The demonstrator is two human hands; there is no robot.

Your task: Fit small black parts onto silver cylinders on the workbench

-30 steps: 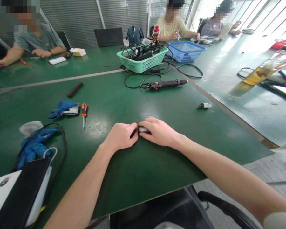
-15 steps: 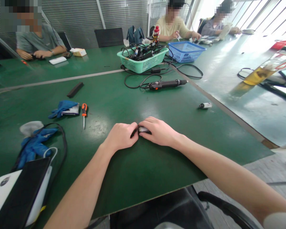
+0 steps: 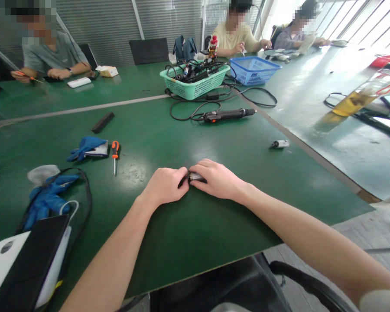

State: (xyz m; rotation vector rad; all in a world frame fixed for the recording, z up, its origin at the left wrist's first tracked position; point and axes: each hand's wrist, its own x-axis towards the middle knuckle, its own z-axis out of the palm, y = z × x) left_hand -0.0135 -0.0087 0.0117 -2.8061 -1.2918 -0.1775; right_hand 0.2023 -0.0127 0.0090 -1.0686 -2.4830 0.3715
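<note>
The left hand [image 3: 164, 186] and right hand [image 3: 216, 179] curl almost closed, together gripping a small dark metal part [image 3: 195, 177] just above the green worktop [image 3: 169, 242], with an orange-handled screwdriver [image 3: 115, 156] at 10 o'clock.

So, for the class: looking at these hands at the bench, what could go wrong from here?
The small metal part held between the left hand and right hand could slip and roll across the smooth green bench. The orange-handled screwdriver lying bare-tipped to their left might catch a reaching hand.
</note>
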